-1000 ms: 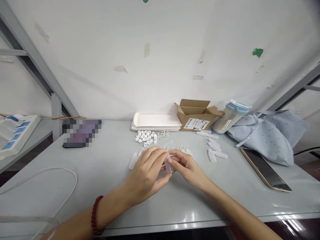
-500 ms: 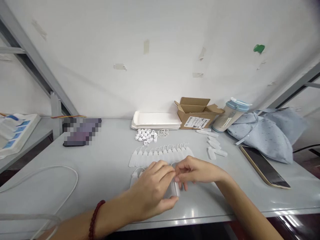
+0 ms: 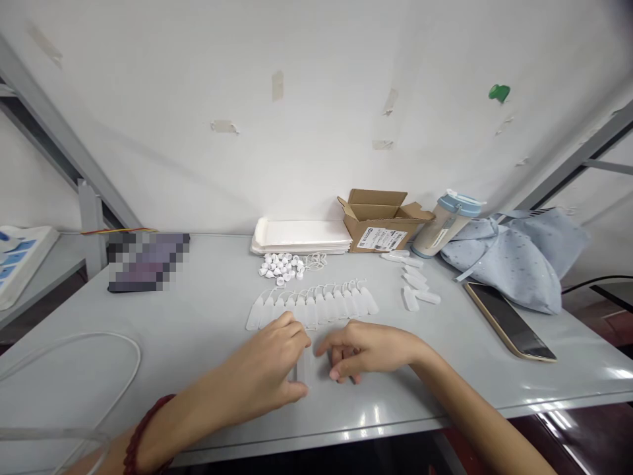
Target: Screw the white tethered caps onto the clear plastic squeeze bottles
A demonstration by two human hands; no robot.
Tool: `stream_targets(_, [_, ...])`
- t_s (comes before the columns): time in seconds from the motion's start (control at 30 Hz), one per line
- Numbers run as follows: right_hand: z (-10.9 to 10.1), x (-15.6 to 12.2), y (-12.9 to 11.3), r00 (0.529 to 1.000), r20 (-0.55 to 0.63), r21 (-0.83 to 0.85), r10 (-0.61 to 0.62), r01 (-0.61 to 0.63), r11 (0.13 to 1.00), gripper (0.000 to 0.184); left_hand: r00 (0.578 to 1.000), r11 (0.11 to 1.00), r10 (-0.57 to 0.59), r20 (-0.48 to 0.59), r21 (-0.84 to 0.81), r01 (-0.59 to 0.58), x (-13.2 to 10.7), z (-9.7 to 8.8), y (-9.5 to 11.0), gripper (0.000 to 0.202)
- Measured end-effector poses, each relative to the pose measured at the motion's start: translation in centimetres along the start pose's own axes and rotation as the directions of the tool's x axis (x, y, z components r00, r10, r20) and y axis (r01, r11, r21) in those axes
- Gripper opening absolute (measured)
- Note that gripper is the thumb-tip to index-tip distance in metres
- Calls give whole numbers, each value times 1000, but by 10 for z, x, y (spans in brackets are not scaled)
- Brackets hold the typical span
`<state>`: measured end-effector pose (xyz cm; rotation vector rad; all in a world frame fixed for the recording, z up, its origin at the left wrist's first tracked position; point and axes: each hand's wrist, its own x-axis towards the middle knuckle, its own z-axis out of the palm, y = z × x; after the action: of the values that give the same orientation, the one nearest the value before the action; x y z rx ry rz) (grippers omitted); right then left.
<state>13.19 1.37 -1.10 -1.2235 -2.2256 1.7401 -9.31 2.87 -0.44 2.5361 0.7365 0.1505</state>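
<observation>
My left hand (image 3: pixel 264 369) rests on the grey table (image 3: pixel 208 310) near its front edge. Its thumb and fingers pinch a small translucent plastic bottle (image 3: pixel 302 369) that lies against the tabletop. A red bead bracelet (image 3: pixel 143 432) is on that wrist. My right hand (image 3: pixel 368 349) sits just right of the bottle, fingers loosely curled with their tips on the table and nothing visible in them. Beyond both hands lies a row of similar small bottles with strings (image 3: pixel 311 305).
Behind the row are a pile of white caps (image 3: pixel 279 266), a stack of white trays (image 3: pixel 297 235), a cardboard box (image 3: pixel 378 221) and a tumbler (image 3: pixel 445 224). Loose bottles (image 3: pixel 415 287), a phone (image 3: pixel 509 321) and a blue cloth bag (image 3: pixel 514 264) lie right. A clear tube (image 3: pixel 74 343) loops left.
Both hands have come down and toward me with the small bottle, from above the row to the tabletop. The right hand's fingers have drawn off the bottle.
</observation>
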Motion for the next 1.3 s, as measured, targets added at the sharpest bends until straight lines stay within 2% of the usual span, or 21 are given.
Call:
stream_targets(0.4, [7, 7, -2, 1000, 0, 36, -21, 21, 999, 50, 984, 990, -140, 110, 49, 136, -1, -11, 9, 18])
stream_targets(0.63, [8, 7, -1, 999, -8, 37, -34, 34, 999, 50, 980, 989, -146, 136, 21, 145, -3, -10, 9, 21])
stream_targets(1.13, [9, 8, -1, 1000, -9, 31, -24, 25, 999, 49, 992, 996, -89, 95, 7, 89, -2, -7, 4, 21])
stream_targets(1.3, [4, 3, -1, 1000, -18, 29, -15, 15, 999, 46, 997, 996, -67, 26, -54, 68, 0, -8, 2, 19])
